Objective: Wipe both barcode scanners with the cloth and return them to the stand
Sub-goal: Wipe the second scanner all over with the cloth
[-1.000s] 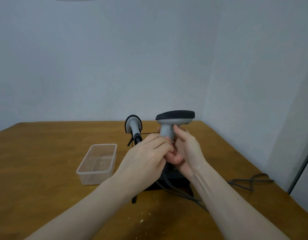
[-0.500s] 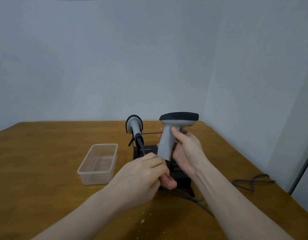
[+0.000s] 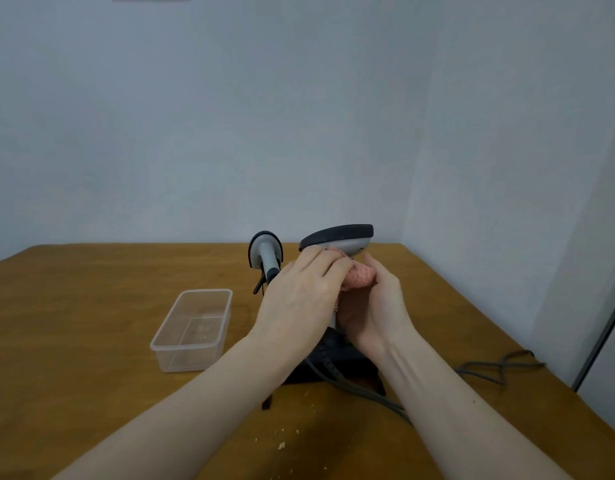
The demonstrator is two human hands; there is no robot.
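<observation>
Table (image 3: pixel 74 323): wooden top, largest item. Its right edge runs close beside the working spot, its far edge meets the wall behind the scanners; open room lies to the left and toward the viewer.

Stand (image 3: pixel 347 362): dark base on the table, mostly hidden under the forearms; a grey cable (image 3: pixel 500 370) trails off to the right edge (a likely snag for any sweep that way).

Plastic container (image 3: pixel 192 329): clear, just left of the stand, near the left forearm's path.

Held scanner (image 3: pixel 337 237): raised above the stand, dark head uppermost, handle hidden between the hands. Wiping appears under way; not yet returned.

Second scanner (image 3: pixel 265 252): upright just behind and left of the hands, apparently seated in the stand; whether already wiped cannot be told.

Left hand (image 3: pixel 299 299): fingers curled over the cloth, pressing it beneath the scanner head.

Right hand (image 3: pixel 375 306): fingers wrapped round the handle from the right, thumb against the cloth.

Cloth (image 3: pixel 359 277): pink, bunched between both hands under the head.

Crumbs (image 3: pixel 281 445): scattered on the near table.
</observation>
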